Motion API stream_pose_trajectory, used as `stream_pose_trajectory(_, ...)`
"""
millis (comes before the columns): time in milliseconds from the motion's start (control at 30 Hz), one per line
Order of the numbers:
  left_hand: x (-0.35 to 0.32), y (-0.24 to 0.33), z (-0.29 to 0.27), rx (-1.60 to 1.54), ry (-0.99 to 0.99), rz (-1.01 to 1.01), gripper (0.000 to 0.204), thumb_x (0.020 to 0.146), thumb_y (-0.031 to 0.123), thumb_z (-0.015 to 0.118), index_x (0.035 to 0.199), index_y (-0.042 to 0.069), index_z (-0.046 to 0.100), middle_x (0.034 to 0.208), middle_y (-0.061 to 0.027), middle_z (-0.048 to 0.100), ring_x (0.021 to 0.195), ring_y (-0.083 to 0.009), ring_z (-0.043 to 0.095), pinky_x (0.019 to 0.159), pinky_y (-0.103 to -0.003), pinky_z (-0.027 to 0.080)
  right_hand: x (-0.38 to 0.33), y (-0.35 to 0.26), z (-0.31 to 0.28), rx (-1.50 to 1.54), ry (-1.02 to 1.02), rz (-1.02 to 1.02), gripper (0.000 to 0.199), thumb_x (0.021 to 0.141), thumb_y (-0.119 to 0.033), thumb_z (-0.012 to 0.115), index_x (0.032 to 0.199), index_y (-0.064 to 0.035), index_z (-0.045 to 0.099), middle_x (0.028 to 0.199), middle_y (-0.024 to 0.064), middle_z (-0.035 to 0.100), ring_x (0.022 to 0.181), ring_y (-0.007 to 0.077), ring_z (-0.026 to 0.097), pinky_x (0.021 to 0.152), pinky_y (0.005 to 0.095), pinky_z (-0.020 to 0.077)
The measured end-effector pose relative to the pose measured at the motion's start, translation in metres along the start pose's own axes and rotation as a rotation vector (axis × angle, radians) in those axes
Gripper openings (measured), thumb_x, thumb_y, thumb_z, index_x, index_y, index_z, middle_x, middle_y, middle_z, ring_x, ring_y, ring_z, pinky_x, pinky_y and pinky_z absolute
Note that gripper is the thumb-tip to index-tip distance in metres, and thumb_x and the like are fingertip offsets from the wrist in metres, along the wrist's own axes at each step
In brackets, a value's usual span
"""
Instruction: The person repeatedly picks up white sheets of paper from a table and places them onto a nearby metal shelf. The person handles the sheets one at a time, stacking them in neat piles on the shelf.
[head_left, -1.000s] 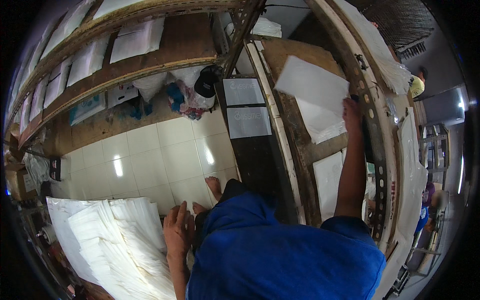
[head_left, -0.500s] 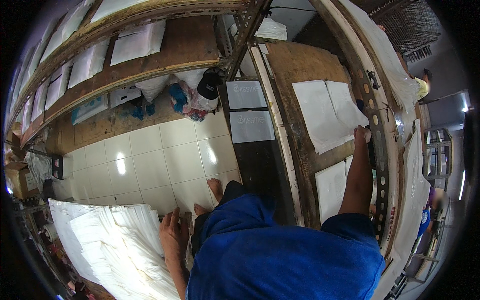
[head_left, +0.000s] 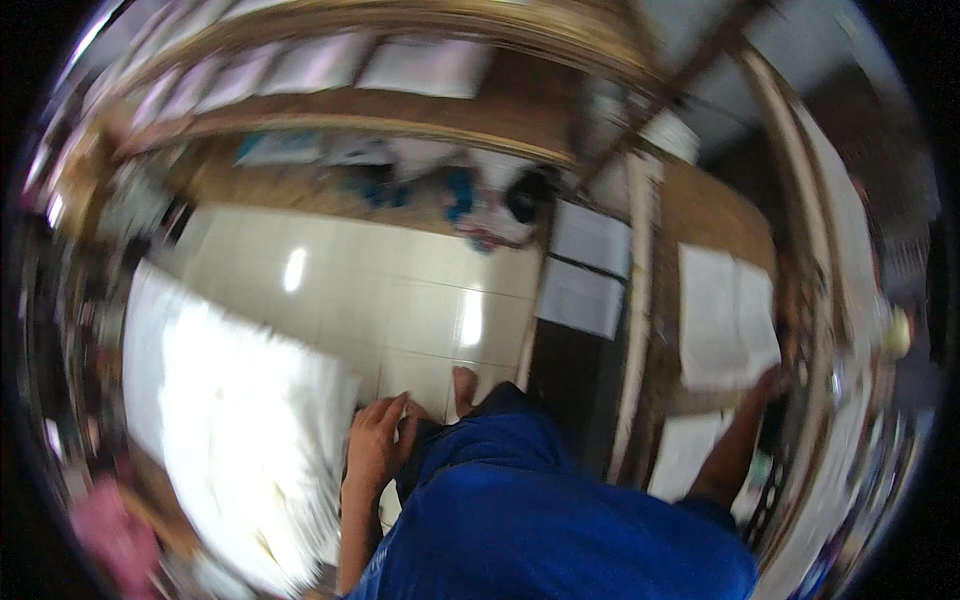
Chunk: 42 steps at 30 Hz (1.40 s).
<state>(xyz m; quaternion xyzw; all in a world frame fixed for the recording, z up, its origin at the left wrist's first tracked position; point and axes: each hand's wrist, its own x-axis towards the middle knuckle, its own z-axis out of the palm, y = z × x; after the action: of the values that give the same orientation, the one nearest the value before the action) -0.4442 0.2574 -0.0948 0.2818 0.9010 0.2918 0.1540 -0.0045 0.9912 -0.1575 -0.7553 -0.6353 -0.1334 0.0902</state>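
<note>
"Reaching to the right of the black board, what does the right hand do?"

"It meets the near right corner of the upper white packet, which lies flat on the brown bench, right of the board. Blur hides the fingertips; whether they grip the corner or merely press it, I cannot tell. The left hand, left of the board, has its fingers loosely bent and holds nothing visible."

"How is such a step best done?"

"Judged from the pose, as a squaring of the packet: light pressure at the corner, layers flat, edges drawn level before release. A hard tug would probably crease or fan them. Keep it apart from the lower white packet, right of the board's near end, partly covered by the forearm."

"And the counts?"

"White packets on the bench: 2, the upper marked by 1 lengthwise line. Grey panels: 2, on the board's far end. Loose white pile: 1, well left of the board, its leaves too bright and blurred to number. Shelf, beyond the board and leftward: at least 4 white stacks."
</note>
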Motion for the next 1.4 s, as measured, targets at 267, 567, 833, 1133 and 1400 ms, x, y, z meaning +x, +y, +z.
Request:
stream_pose_trajectory(267,-0.031,0.001,-0.057,-0.049,0.369,-0.001,0.027,0.085,0.016,0.062,0.109,0.004,0.062,0.100,-0.0131,0.063,0.093,-0.0309,0.060,0.082,-0.040,0.047,-0.108,-0.252,-0.048,0.948,-0.083,-0.667,0.039,0.096,-0.034,0.049,0.119,-0.0034,0.058,0.097,0.0082,0.063,0.080,0.0183,0.058,0.068,0.0317,0.0474)
stream_pose_trajectory(567,-0.106,-0.115,-0.160,0.238,1.058,-0.438,0.023,0.081,0.014,0.068,0.100,0.002,0.064,0.095,-0.0147,0.063,0.087,-0.0317,0.061,0.075,-0.039,0.050,-0.328,-0.463,-0.145,1.324,-0.813,-1.252,0.025,0.098,-0.023,0.053,0.115,-0.0066,0.058,0.072,-0.0055,0.046,0.056,0.0013,0.036,0.047,0.0178,0.0273)
stream_pose_trajectory(833,-0.129,-0.327,-0.211,0.293,0.577,-1.314,0.023,0.079,0.016,0.064,0.098,0.003,0.069,0.104,-0.0173,0.067,0.100,-0.0304,0.065,0.083,-0.040,0.053,-0.475,-0.472,-0.222,1.216,-1.145,-1.320,0.020,0.095,-0.017,0.055,0.109,-0.0033,0.060,0.075,-0.0040,0.051,0.062,0.0030,0.042,0.053,0.0188,0.0331)
stream_pose_trajectory(1133,-0.070,-0.305,-0.217,0.367,0.669,-0.816,0.015,0.078,0.007,0.055,0.088,-0.002,0.059,0.086,-0.0218,0.063,0.084,-0.0403,0.060,0.072,-0.049,0.047,-0.550,-0.418,-0.212,1.183,-1.177,-1.205,0.020,0.092,-0.012,0.056,0.110,-0.0041,0.062,0.083,-0.0001,0.058,0.074,0.0079,0.053,0.064,0.0231,0.0438)
stream_pose_trajectory(1400,0.056,-0.106,-0.109,0.049,0.501,-0.055,0.021,0.083,-0.001,0.057,0.104,-0.002,0.059,0.088,-0.0204,0.062,0.077,-0.0372,0.063,0.068,-0.042,0.050,-0.618,-0.412,-0.292,1.251,-1.694,-1.143,0.036,0.095,-0.024,0.057,0.124,-0.0017,0.050,0.083,0.0048,0.059,0.070,0.0089,0.057,0.056,0.0253,0.0460)
